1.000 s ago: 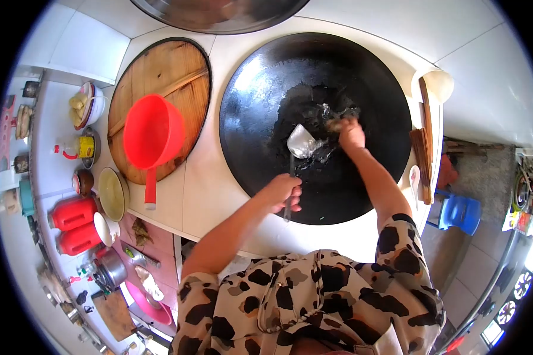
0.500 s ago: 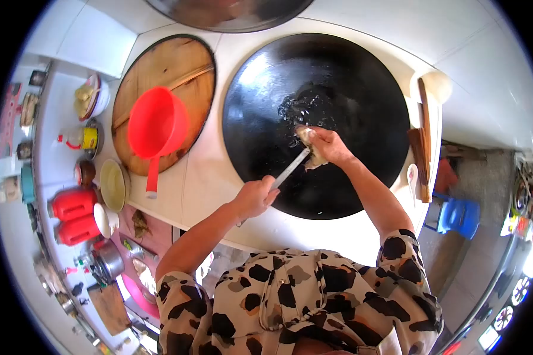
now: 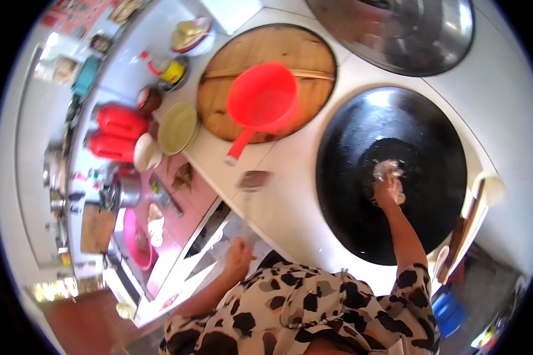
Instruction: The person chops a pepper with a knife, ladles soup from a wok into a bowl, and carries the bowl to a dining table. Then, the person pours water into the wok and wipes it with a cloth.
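In the head view, my left hand is closed round the handle of a metal spatula, whose blurred blade is over the white counter edge, left of the wok. Inside the large black wok, my right hand holds a pale, wet cloth pressed to the bottom, with the fingers partly hidden. A little water glints around it. On a round wooden lid at the upper left rests a red ladle.
A large metal lid lies behind the wok. Wooden sticks and a white spoon are at its right. To the left are a green bowl, red thermoses, an oil bottle and a pink basin.
The view has swung left. My left hand has drawn the spatula out of the wok toward the left. My right hand has left the spatula blade and is down on the wok's bottom with the cloth.
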The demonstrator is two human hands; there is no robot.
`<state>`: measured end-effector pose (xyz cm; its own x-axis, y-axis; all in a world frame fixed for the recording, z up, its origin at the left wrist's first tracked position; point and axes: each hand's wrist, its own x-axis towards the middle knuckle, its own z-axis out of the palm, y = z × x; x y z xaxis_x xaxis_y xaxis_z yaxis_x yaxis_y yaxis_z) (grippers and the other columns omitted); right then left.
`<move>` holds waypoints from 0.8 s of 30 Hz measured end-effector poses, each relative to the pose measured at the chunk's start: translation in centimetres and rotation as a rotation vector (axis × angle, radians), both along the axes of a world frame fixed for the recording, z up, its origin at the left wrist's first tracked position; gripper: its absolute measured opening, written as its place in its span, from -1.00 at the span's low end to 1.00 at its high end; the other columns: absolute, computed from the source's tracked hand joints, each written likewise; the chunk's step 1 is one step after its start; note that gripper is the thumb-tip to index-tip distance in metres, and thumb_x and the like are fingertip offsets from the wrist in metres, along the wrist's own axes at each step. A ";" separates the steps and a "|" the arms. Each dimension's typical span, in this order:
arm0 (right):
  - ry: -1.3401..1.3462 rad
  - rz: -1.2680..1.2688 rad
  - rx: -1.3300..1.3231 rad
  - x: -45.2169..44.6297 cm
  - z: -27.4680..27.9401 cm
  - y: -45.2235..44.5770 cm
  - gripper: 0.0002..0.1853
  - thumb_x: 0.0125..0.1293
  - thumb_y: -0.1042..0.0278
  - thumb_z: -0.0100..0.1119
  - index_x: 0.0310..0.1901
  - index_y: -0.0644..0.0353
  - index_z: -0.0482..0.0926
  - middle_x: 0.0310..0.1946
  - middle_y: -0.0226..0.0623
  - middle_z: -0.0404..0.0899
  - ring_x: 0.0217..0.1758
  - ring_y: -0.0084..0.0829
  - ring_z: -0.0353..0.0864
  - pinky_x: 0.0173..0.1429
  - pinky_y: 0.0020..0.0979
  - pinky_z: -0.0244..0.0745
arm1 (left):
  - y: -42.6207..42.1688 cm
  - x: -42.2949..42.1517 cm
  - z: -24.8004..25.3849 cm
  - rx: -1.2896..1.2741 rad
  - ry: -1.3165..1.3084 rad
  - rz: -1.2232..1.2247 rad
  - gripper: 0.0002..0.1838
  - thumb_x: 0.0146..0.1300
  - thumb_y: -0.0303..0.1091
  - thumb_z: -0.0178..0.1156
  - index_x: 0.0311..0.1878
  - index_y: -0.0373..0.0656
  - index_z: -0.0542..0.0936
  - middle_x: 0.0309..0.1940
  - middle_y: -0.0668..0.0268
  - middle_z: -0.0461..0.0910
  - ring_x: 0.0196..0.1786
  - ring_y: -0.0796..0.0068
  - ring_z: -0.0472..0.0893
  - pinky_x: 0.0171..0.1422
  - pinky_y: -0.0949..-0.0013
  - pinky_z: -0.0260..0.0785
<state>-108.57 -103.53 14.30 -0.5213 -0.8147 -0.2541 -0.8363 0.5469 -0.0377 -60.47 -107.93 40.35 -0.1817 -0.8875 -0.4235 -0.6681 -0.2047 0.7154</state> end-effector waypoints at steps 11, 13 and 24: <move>0.019 -0.010 -0.045 -2.8 9.1 -1.9 -0.53 0.20 0.18 0.07 0.17 -0.05 0.36 0.23 -0.19 0.29 0.34 -0.02 0.14 0.26 0.01 0.17 | -13.6 -4.1 -7.6 -0.183 0.533 0.607 -0.75 0.40 -0.21 -0.07 -0.36 -0.15 0.26 -0.61 0.39 0.31 -0.63 0.61 0.29 -0.53 0.52 0.25; 0.149 -0.137 -0.167 -6.5 6.2 -1.1 -0.65 0.11 0.22 0.12 -0.03 0.05 0.49 0.04 -0.21 0.47 0.18 -0.04 0.37 0.13 -0.02 0.33 | -14.0 -5.5 -7.8 -0.134 0.483 0.609 -0.77 0.39 -0.21 -0.05 -0.30 -0.16 0.30 -0.58 0.39 0.34 -0.61 0.62 0.30 -0.53 0.53 0.24; 0.009 -1.034 -1.073 -20.7 11.2 -5.5 -0.65 0.10 0.26 0.18 -0.11 0.29 0.50 -0.26 -0.05 0.62 -0.12 -0.12 0.62 0.00 -0.23 0.48 | -15.0 0.9 -11.5 -0.782 -0.106 -0.107 -0.48 0.24 -0.47 0.05 0.25 -0.43 0.22 0.16 -0.11 0.33 0.17 0.03 0.36 0.26 0.13 0.20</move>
